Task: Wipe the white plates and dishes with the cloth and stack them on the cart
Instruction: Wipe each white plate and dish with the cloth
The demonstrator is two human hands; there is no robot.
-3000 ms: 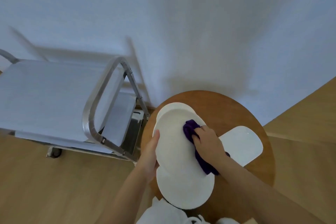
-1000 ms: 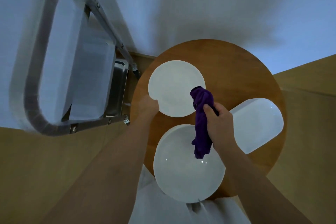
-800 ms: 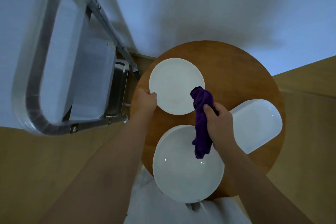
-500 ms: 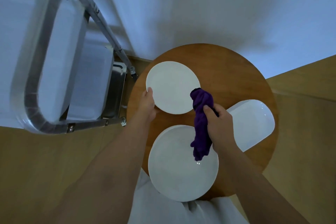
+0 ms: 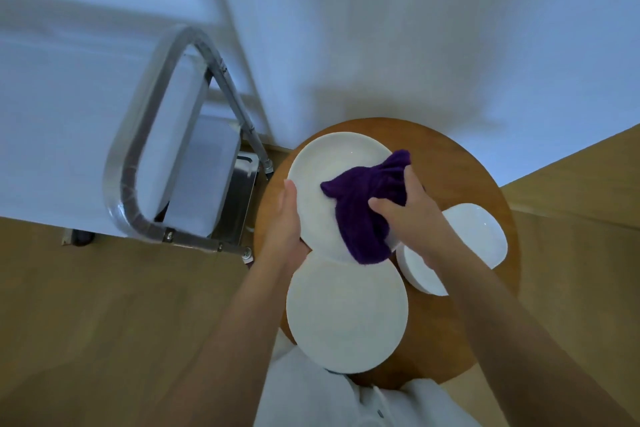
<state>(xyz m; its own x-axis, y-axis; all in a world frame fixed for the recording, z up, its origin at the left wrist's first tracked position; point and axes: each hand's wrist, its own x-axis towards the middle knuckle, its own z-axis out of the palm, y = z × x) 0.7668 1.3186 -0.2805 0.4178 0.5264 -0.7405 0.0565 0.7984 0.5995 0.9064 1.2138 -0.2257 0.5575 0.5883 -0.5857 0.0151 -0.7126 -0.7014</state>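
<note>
My left hand [image 5: 289, 218] holds the left rim of a round white plate [image 5: 329, 166], lifted and tilted above the round wooden table [image 5: 450, 166]. My right hand [image 5: 408, 215] grips a purple cloth [image 5: 360, 208] and presses it onto the plate's face. A second, larger round white plate [image 5: 346, 315] lies flat on the table's near edge. An oblong white dish [image 5: 474, 236] lies on the table to the right, partly behind my right forearm. The metal cart [image 5: 138, 156], covered in white cloth, stands to the left.
The cart's steel handle loop [image 5: 117, 204] and frame post [image 5: 249, 135] stand close to the table's left edge. A white draped wall backs the scene. Wooden floor lies to the left and right of the table.
My left hand has lifted the small plate off the table and tilted it toward me. My right hand has brought the cloth from above the near plate onto the lifted plate.
</note>
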